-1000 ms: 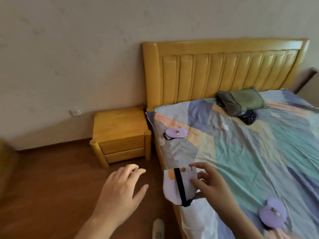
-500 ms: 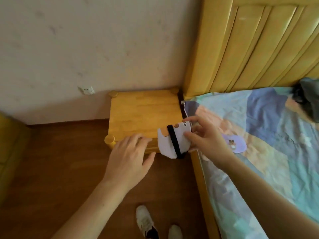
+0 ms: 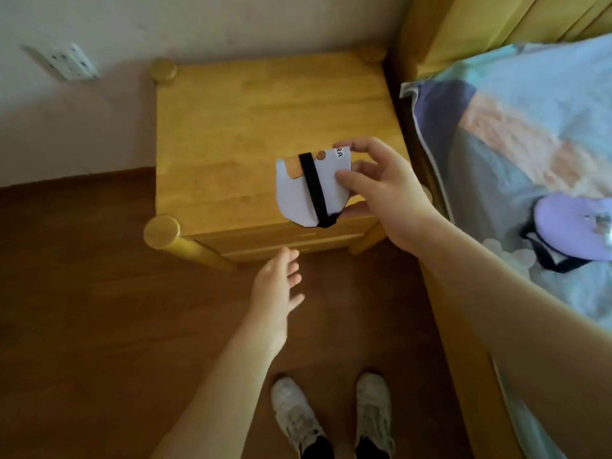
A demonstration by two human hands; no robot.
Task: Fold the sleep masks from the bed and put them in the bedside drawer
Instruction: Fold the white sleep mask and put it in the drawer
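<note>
My right hand [image 3: 387,190] pinches a folded pale lilac sleep mask [image 3: 298,190] with a black strap across it, held above the front of the wooden bedside table [image 3: 248,120]. My left hand [image 3: 276,286] is open with fingers spread, just below the closed top drawer front [image 3: 281,236], not touching it. A second lilac sleep mask [image 3: 569,226] with a black strap lies unfolded on the bed [image 3: 516,134] at the right.
The yellow wooden headboard [image 3: 496,24] rises at the top right and the bed's wooden side rail runs down the right. A wall socket [image 3: 71,62] sits on the wall at left. My two white shoes [image 3: 331,419] stand on the brown wooden floor.
I have stepped closer, so the bedside table now fills the view from above. My right hand carried the folded mask over the table top. My left hand dropped from the table's front edge to below the drawer.
</note>
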